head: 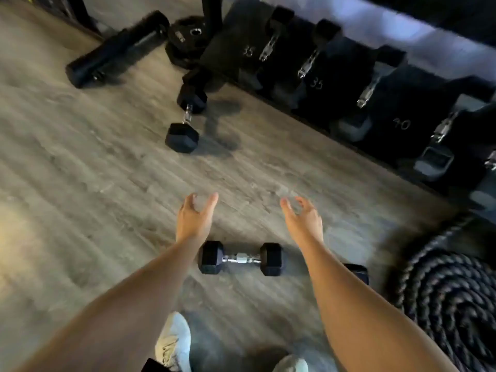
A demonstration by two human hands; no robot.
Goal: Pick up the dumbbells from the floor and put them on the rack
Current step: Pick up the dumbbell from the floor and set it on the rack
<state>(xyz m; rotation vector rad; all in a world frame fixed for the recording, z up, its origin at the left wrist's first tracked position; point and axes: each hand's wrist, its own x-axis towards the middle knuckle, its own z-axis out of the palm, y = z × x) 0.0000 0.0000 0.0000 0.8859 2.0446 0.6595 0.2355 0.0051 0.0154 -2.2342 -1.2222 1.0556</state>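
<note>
Reaching: both bare arms stretch forward over the wood-look floor (80, 162), neither hand touching anything.
Left hand: the left hand (192, 218) hangs above the floor with fingers loosely curled and thumb spread apart, empty.
Right hand: the right hand (303, 218) mirrors it, fingers half-curled, palm turned inward, holding nothing.
Near dumbbell: a black hex dumbbell (240, 259) with a chrome handle lies crosswise on the floor between the two forearms, nearer the body than the hands.
Hidden piece: a black weight end (358, 272) shows just past the right forearm; the rest of it is covered by the arm.
Far dumbbell: a second hex dumbbell (186, 120) lies on the floor further ahead, pointing toward the rack, well apart from both hands.
Rack: the dumbbell rack (434, 167) runs diagonally along the upper right, loaded with large black dumbbells marked 35 and 40.
Rope: a thick coiled battle rope (445, 299) sits on the floor at the right, beside the right arm.
Other gear: a black roller (115, 49) and a weight plate (185, 38) lie at the top, left of the rack.
Feet: two pale shoes (174, 342) show at the bottom edge.
</note>
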